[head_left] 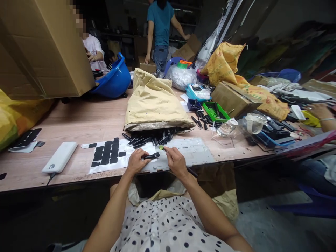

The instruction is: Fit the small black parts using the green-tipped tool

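Note:
My left hand [135,161] is closed on a slim black plastic part [152,156], whose wider end points right over a grey board [194,148]. My right hand [176,160] pinches a thin tool; a small round green piece [161,147] shows at its tip, and a dark handle [192,172] sticks out behind the wrist. The two hands are a short way apart at the table's front edge. Just beyond them, a heap of black parts [147,137] spills from a beige sack [154,101]. To the left lies a sheet of black stickers [109,152].
A white power bank [60,157] with a cable lies left. A large carton [39,52] and a blue basin [115,78] stand behind it. Right are a green tray [215,111], a brown box [233,99] and a clear jug [227,126]. Other people are at the back and right.

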`<control>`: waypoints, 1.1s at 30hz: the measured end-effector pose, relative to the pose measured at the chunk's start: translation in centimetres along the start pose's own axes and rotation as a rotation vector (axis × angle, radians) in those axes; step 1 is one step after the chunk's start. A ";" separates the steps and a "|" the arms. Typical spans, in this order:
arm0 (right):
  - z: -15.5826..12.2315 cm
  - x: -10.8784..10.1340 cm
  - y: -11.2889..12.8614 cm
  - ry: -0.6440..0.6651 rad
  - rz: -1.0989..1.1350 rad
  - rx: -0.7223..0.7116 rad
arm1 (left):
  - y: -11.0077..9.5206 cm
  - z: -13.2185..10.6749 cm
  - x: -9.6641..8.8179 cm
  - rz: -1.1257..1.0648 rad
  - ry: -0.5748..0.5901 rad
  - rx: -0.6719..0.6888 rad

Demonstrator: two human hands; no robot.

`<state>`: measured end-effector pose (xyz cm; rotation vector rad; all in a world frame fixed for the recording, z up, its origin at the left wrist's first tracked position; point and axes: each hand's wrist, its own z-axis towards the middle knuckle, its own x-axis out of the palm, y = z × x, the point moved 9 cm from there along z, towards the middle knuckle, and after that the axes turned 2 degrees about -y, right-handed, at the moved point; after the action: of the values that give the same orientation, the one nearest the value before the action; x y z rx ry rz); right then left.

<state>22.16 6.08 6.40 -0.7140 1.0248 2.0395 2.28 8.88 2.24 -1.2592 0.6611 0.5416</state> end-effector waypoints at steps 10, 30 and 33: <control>-0.1 0.0 -6.0 0.079 -0.192 -0.242 | 0.5 -0.3 0.3 0.019 0.023 0.054; -0.1 0.7 -6.6 0.044 -0.153 -0.126 | -0.5 -10.8 7.4 0.060 0.415 -0.172; -0.1 0.7 -6.6 0.039 -0.150 -0.128 | 1.9 -11.3 8.6 0.277 0.526 -0.386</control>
<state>27.05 8.97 3.04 -0.8739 0.8411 1.9802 5.23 -1.58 -7.15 -1.7093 1.2260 0.5856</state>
